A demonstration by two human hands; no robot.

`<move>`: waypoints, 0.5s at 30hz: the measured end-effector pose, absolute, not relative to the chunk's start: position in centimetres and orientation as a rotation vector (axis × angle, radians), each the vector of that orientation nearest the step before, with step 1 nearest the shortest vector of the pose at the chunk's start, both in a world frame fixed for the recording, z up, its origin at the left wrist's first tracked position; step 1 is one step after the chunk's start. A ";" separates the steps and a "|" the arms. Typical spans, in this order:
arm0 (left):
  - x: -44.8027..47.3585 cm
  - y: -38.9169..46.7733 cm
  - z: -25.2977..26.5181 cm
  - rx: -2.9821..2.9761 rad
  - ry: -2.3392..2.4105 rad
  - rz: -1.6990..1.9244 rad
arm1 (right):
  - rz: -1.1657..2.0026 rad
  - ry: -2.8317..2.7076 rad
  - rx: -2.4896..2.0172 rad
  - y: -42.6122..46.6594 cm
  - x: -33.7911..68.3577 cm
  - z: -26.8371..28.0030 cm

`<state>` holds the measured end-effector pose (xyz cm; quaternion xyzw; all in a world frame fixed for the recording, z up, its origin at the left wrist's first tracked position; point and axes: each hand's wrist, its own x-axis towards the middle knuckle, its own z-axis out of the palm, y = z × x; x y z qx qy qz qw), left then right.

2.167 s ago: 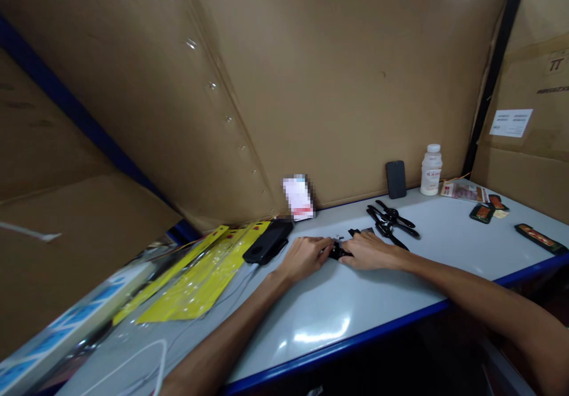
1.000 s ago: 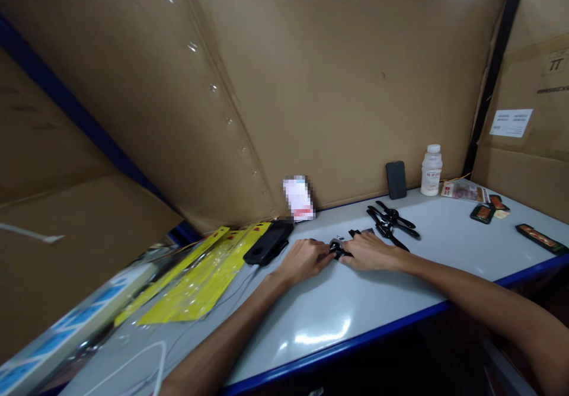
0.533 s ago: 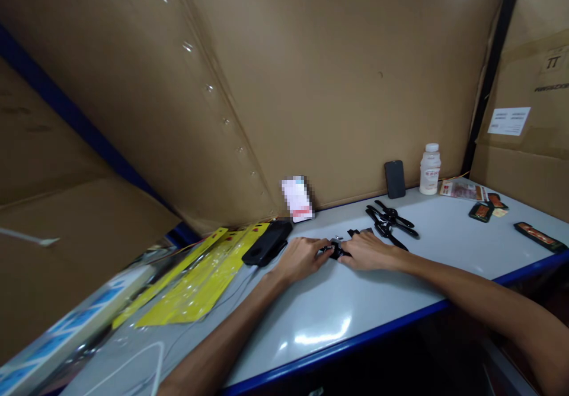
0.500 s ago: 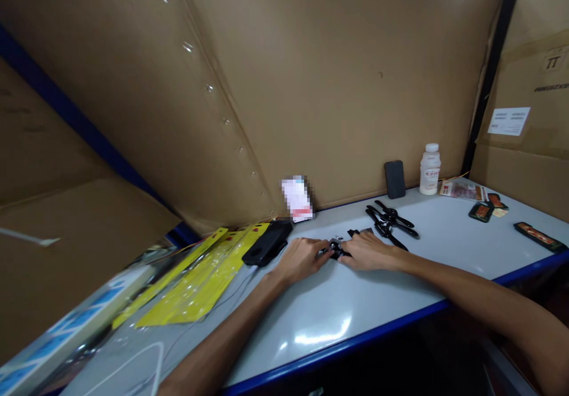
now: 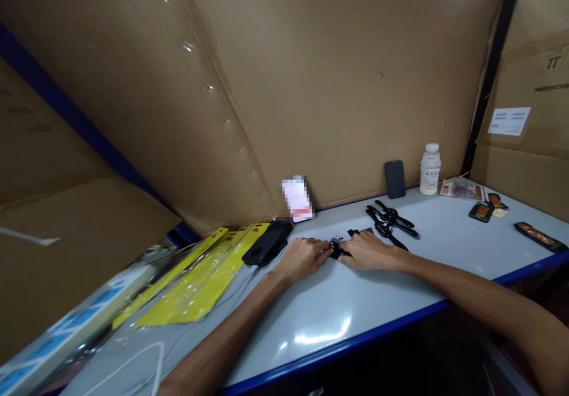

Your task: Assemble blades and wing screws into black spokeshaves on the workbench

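A small black part with a shiny bit on it sits low over the grey table, and two hands hold it. The left hand is at its left side, with fingers and thumb pinched on that end. The right hand is at its right side, with fingers curled down and closed on it; some fingertips are hidden. The black part is too small to see well.

Just past the part, a tiny silver piece lies on the table. Two black spring clamps lie behind it and to its right. Farther back on that same side, a black phone and a white bottle stand up. To the part's left are a black gadget with a cord and, beyond that, yellow plastic packs.
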<state>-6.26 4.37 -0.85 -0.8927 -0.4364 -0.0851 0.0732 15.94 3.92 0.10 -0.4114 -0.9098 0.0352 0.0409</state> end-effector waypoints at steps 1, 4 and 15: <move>-6.2 4.3 -0.8 -2.683 -1.306 -0.231 | 0.107 -2.786 -1.260 3.9 15.9 0.1; -6.1 4.1 -0.6 -2.691 -1.334 -0.221 | 0.103 -2.784 -1.266 4.0 15.9 0.0; -6.8 4.7 -0.9 -2.683 -1.254 -0.223 | 0.097 -2.789 -1.243 4.0 16.0 0.1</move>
